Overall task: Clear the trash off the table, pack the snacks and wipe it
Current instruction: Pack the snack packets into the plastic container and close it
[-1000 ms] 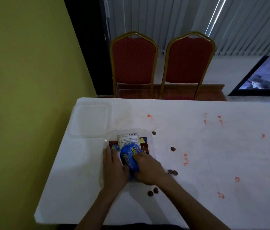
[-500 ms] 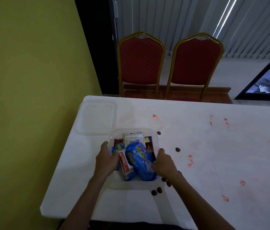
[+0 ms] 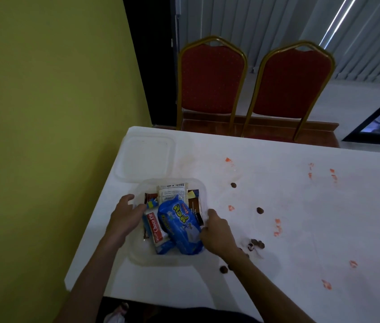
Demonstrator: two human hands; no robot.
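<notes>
On the white desk [image 3: 277, 229], left grip [image 3: 126, 213] and right grip [image 3: 217, 231] clasp opposite walls of the clear plastic snack tub [image 3: 161, 261].

Clear square plastic container [image 3: 151, 258]: upright and lidless on the white tabletop [image 3: 289, 287], near its left edge. The left hand [image 3: 123, 215] grips its left wall, the right hand [image 3: 217, 231] its right wall.

Contents, heaped:
- blue glossy snack packet [image 3: 179, 224] uppermost, lying aslant
- white-and-red "Choco Pie" packet [image 3: 155, 227] touching its left side
- white packet with barcode [image 3: 172, 190] at the far wall
- dark brown wrappers [image 3: 195, 203] at the right

Clear square lid [image 3: 147, 157]: flat on the tabletop, just beyond the container's far left corner.

Small brown round pieces [image 3: 260, 210]: scattered right of the container.

Orange-red smears [image 3: 277, 227]: dotted across the tabletop.
</notes>
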